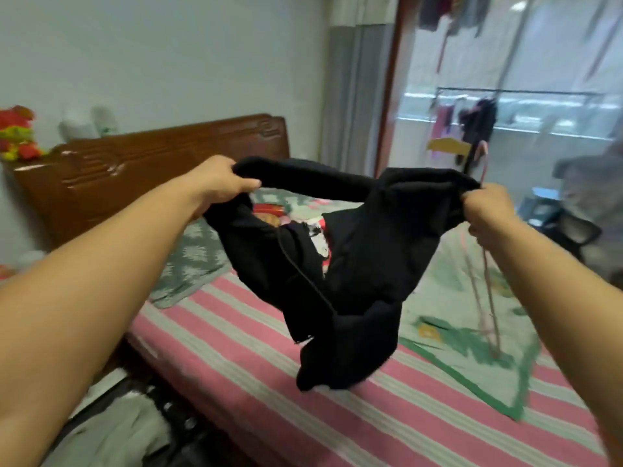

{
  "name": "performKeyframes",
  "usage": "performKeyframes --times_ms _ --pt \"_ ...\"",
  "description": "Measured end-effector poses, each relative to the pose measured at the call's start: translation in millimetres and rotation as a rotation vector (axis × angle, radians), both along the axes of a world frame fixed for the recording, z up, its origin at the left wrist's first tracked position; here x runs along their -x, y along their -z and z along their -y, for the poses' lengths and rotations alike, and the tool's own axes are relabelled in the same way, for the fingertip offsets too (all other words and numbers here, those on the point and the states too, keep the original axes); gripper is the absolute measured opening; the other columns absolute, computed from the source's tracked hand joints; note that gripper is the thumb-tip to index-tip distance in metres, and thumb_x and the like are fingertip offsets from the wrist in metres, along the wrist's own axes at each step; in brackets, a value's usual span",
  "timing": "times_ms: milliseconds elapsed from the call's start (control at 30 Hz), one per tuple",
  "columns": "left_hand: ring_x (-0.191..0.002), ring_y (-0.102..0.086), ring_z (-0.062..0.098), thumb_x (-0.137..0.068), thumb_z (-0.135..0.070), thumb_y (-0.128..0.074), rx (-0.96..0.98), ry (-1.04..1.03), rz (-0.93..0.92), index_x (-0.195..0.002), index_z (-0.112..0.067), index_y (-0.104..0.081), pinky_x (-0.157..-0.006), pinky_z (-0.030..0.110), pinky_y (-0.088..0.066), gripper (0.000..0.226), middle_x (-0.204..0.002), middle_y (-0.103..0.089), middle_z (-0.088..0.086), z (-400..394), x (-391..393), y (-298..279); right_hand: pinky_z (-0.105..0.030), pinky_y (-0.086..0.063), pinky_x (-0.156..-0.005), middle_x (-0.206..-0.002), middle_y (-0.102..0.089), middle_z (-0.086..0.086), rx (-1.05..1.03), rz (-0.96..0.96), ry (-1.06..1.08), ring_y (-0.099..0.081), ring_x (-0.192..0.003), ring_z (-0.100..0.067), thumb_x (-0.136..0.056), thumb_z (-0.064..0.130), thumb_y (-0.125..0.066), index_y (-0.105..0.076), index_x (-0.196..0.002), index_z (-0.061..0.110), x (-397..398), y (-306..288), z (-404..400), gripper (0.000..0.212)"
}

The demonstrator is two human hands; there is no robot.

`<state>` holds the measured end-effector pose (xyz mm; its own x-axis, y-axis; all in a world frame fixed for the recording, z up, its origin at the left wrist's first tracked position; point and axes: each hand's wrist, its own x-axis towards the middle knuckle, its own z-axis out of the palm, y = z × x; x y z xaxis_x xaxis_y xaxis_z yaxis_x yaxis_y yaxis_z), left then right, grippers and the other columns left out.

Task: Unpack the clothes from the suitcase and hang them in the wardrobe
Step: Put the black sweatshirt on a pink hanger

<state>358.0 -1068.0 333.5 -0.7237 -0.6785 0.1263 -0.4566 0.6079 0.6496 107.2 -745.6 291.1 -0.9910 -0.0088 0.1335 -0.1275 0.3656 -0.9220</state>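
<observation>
I hold a black garment [367, 251] stretched out in the air above the bed. My left hand [219, 183] grips its left upper edge. My right hand [488, 210] grips the right upper edge together with a pink hanger [487, 281], which hangs down below that hand. A thin black cord dangles from the garment, and its lower end droops onto the bed. At the bottom left lies an open suitcase [128, 429] with light-coloured clothes in it, blurred and partly cut off.
A bed [303, 399] with a pink-striped sheet fills the middle; a grey patterned blanket [192, 261] and a green quilt [472, 332] lie on it. A wooden headboard [151, 163] stands behind. At the right, a glass door shows a clothes rail [505, 92].
</observation>
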Motion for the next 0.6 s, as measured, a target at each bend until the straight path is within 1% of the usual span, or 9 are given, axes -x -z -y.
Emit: performKeyframes --times_ms 100,167,233,300,367,433,500,533,600 --pt "-0.089 -0.063 0.029 -0.087 -0.026 -0.080 -0.129 -0.096 0.119 -0.103 0.000 -0.065 -0.078 0.035 -0.049 0.034 -0.108 -0.067 0.017 -17 53 65 -0.029 -0.039 -0.056 -0.082 -0.052 -0.015 -0.174 0.065 0.149 -0.046 -0.062 -0.025 -0.088 0.004 -0.048 -0.065 -0.110 0.004 54 46 -92 0.028" --pt "-0.084 -0.060 0.029 -0.089 -0.016 -0.076 -0.209 -0.117 0.216 -0.099 0.000 -0.061 -0.076 0.036 -0.046 0.024 -0.102 -0.065 0.017 -35 79 101 -0.036 -0.046 -0.070 -0.091 -0.056 -0.020 -0.287 0.112 0.181 -0.056 -0.079 -0.031 -0.089 0.003 -0.052 -0.066 -0.109 -0.001 77 81 -138 0.025" --pt "-0.080 -0.061 0.031 -0.091 -0.012 -0.071 -0.261 -0.119 0.325 -0.098 0.002 -0.060 -0.071 0.037 -0.047 0.018 -0.097 -0.064 0.018 -49 102 127 -0.039 -0.048 -0.074 -0.094 -0.062 -0.023 -0.349 0.159 0.200 -0.064 -0.089 -0.037 -0.086 0.004 -0.055 -0.067 -0.111 -0.004 91 109 -171 0.029" --pt "-0.087 -0.063 0.035 -0.094 -0.013 -0.064 -0.240 -0.112 0.429 -0.106 0.002 -0.059 -0.071 0.039 -0.048 0.020 -0.102 -0.063 0.021 -60 123 143 -0.040 -0.049 -0.077 -0.099 -0.064 -0.024 -0.372 0.185 0.226 -0.065 -0.094 -0.040 -0.085 0.009 -0.056 -0.067 -0.113 -0.002 99 125 -195 0.032" --pt "-0.093 -0.064 0.040 -0.098 -0.011 -0.053 -0.217 -0.123 0.461 -0.112 0.007 -0.058 -0.069 0.042 -0.048 0.023 -0.107 -0.063 0.025 -68 143 150 -0.037 -0.048 -0.080 -0.113 -0.065 -0.025 -0.396 0.205 0.251 -0.063 -0.100 -0.041 -0.090 0.017 -0.055 -0.066 -0.119 0.002 107 133 -211 0.034" --pt "-0.093 -0.061 0.044 -0.100 -0.004 -0.045 -0.244 -0.215 0.365 -0.116 0.013 -0.053 -0.071 0.048 -0.047 0.024 -0.112 -0.059 0.030 -69 164 155 -0.031 -0.043 -0.073 -0.117 -0.065 -0.022 -0.403 0.228 0.294 -0.060 -0.091 -0.037 -0.092 0.022 -0.054 -0.066 -0.120 0.006 118 141 -228 0.035" --pt "-0.112 -0.057 0.047 -0.100 0.001 -0.044 -0.367 -0.333 0.167 -0.129 0.013 -0.049 -0.088 0.052 -0.047 0.032 -0.128 -0.054 0.033 -61 191 160 -0.032 -0.044 -0.070 -0.113 -0.066 -0.020 -0.393 0.278 0.345 -0.059 -0.084 -0.034 -0.091 0.023 -0.057 -0.067 -0.120 0.006 127 150 -241 0.036" --pt "-0.122 -0.054 0.043 -0.101 -0.002 -0.044 -0.488 -0.401 0.020 -0.136 0.009 -0.048 -0.097 0.048 -0.046 0.037 -0.136 -0.052 0.029 -59 203 162 -0.033 -0.048 -0.069 -0.112 -0.065 -0.019 -0.368 0.316 0.376 -0.062 -0.085 -0.035 -0.090 0.021 -0.059 -0.067 -0.121 0.006 131 155 -248 0.035" --pt "-0.125 -0.053 0.029 -0.104 -0.016 -0.036 -0.881 -0.528 -0.360 -0.141 -0.004 -0.047 -0.100 0.035 -0.045 0.041 -0.144 -0.051 0.014 -55 231 169 -0.035 -0.053 -0.067 -0.110 -0.063 -0.018 -0.314 0.373 0.447 -0.066 -0.090 -0.038 -0.089 0.015 -0.061 -0.068 -0.121 0.007 141 168 -259 0.034"
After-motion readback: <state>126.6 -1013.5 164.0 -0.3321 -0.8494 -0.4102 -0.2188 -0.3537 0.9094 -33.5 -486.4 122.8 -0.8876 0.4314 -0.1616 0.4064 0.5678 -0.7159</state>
